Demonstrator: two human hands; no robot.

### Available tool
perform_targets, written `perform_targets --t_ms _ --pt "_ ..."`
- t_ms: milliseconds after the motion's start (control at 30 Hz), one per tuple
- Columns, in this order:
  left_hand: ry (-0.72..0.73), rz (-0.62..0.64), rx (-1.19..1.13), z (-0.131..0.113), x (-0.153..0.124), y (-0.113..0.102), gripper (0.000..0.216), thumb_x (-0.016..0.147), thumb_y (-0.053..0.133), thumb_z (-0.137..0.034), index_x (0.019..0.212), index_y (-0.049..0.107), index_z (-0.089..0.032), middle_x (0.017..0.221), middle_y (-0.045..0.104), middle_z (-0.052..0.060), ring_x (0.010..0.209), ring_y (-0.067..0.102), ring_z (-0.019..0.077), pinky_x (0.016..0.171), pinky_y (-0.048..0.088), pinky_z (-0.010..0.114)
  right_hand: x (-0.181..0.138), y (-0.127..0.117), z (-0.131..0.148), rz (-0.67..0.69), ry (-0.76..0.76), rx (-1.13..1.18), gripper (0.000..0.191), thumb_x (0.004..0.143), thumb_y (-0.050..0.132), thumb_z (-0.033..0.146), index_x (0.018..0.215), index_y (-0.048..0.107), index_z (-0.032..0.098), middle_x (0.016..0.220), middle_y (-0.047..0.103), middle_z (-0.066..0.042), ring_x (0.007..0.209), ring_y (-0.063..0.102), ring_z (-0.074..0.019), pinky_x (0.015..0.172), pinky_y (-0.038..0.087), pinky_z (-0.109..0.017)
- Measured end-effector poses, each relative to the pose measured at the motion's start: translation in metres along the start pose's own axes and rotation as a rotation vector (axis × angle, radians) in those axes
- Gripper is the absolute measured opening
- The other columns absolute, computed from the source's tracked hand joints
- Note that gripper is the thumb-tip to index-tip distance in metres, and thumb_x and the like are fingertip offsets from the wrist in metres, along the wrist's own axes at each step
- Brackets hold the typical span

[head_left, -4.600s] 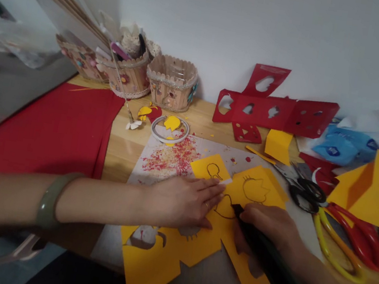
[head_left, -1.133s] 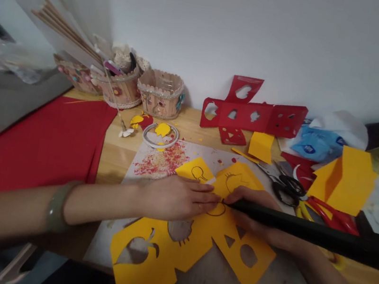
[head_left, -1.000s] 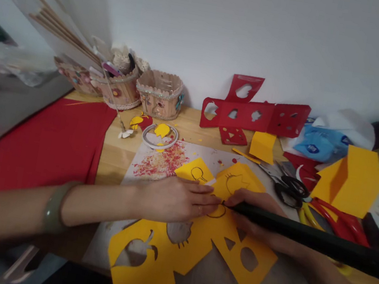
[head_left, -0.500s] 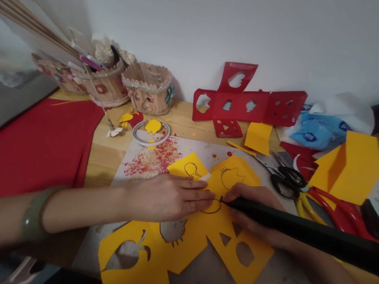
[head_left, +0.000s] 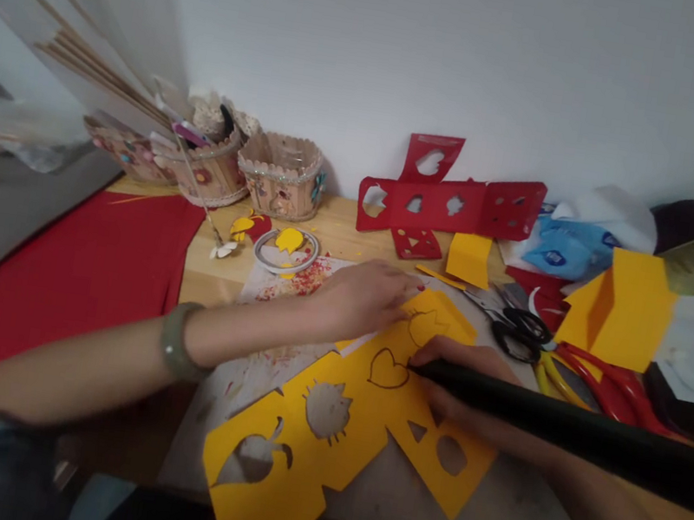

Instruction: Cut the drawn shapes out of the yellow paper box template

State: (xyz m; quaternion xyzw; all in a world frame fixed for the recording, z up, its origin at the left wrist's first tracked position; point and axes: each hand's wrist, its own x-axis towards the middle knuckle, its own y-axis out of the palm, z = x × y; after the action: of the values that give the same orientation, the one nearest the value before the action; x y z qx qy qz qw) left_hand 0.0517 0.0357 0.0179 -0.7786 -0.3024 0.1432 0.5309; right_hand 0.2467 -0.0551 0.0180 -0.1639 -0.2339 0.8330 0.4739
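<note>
A yellow card cut-out [head_left: 363,430] lies unfolded on the pale work mat [head_left: 206,440]. An outlined heart [head_left: 371,368] is drawn near its middle, and a cat-head outline shows above. Leaf, cat-head, triangle and rounded openings are cut through other panels. My right hand [head_left: 468,369] is closed around a long black pen [head_left: 533,413], whose tip is beside the heart's right edge. My left hand [head_left: 367,300] lies over the card's upper left panel, fingers stretched out and holding nothing; it hides the bird outline.
Behind the mat stands a red cut-out card [head_left: 440,209]. On the right lie black-handled scissors [head_left: 516,333], red-handled pliers [head_left: 611,381], a folded yellow card [head_left: 634,314] and a blue tissue pack [head_left: 566,246]. Decorated wooden baskets [head_left: 279,188], a grey ring [head_left: 259,257] and red sheets [head_left: 82,271] are left.
My left hand has moved up and away from the card's middle, uncovering the whole heart outline. My right hand keeps the pen near the same spot. The view has shifted slightly.
</note>
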Motion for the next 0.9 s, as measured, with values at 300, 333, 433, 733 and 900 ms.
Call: perform_targets --t_ms 300,333,433,733,900 --pt "-0.219 0.028 -0.115 0.006 0.016 -0.003 0.011 0.081 0.062 -0.029 0.08 0.066 -0.018 0.078 0.068 0.001 0.073 0.063 0.0183 0.06 0.046 0.026 0.013 -0.012 0.002 0.068 0.011 -0.1 0.011 0.083 0.053 0.027 0.093 0.056 0.022 0.072 0.055 0.002 0.059 0.053 -0.0126 0.053 0.043 -0.025" --pt "-0.23 0.005 -0.115 0.01 0.015 -0.006 0.012 0.081 0.061 -0.029 0.08 0.065 -0.018 0.08 0.068 0.001 0.073 0.062 0.0179 0.06 0.045 0.026 0.017 -0.013 0.001 0.07 0.022 -0.1 0.012 0.084 0.052 0.027 0.094 0.055 0.023 0.072 0.056 0.002 0.058 0.052 -0.0123 0.052 0.042 -0.025" --pt "-0.247 -0.067 -0.098 0.022 0.013 -0.014 0.013 0.083 0.059 -0.03 0.082 0.064 -0.019 0.081 0.067 0.001 0.075 0.062 0.0173 0.061 0.045 0.026 0.033 -0.018 0.0 0.086 0.02 -0.136 0.012 0.085 0.051 0.027 0.096 0.055 0.023 0.073 0.058 0.002 0.059 0.054 -0.0122 0.051 0.041 -0.024" --pt "-0.098 -0.19 0.101 0.043 -0.005 -0.014 0.034 0.084 0.059 -0.015 0.118 0.055 -0.009 0.127 0.055 0.017 0.121 0.049 0.0298 0.097 0.044 0.046 0.063 -0.02 -0.009 -0.049 -0.067 -0.083 0.011 0.084 0.055 0.027 0.094 0.059 0.025 0.093 0.065 -0.002 0.085 0.061 -0.0192 0.074 0.05 -0.031" --pt "0.268 -0.023 0.096 0.047 -0.022 -0.005 0.024 0.095 0.053 -0.028 0.116 0.061 -0.019 0.126 0.061 0.002 0.131 0.044 0.0197 0.112 0.034 0.036 0.06 -0.016 -0.022 -0.074 -0.133 -0.111 0.012 0.085 0.056 0.027 0.095 0.059 0.023 0.089 0.065 -0.001 0.081 0.061 -0.0163 0.071 0.048 -0.029"
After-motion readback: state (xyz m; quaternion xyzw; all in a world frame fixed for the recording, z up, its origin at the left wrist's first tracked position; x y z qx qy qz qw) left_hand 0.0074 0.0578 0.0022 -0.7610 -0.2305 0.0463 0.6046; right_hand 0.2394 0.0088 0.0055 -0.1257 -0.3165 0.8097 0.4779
